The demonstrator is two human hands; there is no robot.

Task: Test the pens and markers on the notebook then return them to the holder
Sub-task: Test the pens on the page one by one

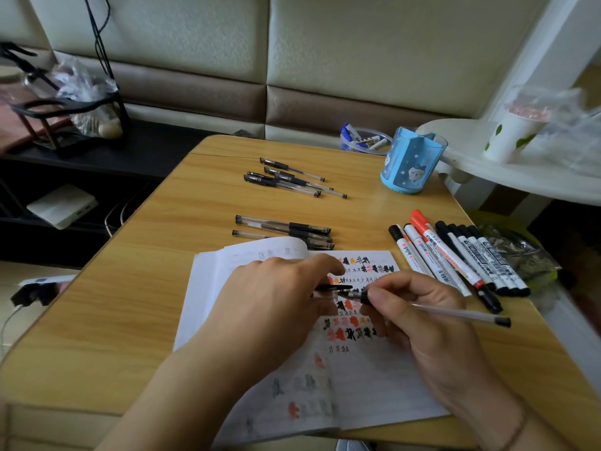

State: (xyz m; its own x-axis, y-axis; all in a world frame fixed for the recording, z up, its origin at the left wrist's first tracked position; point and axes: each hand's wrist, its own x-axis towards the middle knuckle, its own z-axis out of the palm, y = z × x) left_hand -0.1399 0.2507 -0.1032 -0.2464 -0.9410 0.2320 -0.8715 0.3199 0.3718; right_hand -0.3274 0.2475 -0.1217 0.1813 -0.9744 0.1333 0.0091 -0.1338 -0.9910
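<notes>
Currently a gel pen (432, 309) is being held over the middle of the open notebook (357, 379), its long axis running nearly left to right, the tail end pointing right toward the table edge and the tip end pointing left. The barrel is being gripped near the tip by the right hand (429, 323), closed around it. Just left of the tip, the black cap (331, 288) is being pinched by the closed left hand (279, 297); whether cap and tip are touching or just apart cannot be told, as the fingers are hiding the joint. Both hands are equally near. Beyond the notebook, two groups of pens (286, 231) are lying on the table (130, 304), markers (455, 255) are lined up at right, and the blue holder (411, 161) is standing at the far right, with open table being left between.
</notes>
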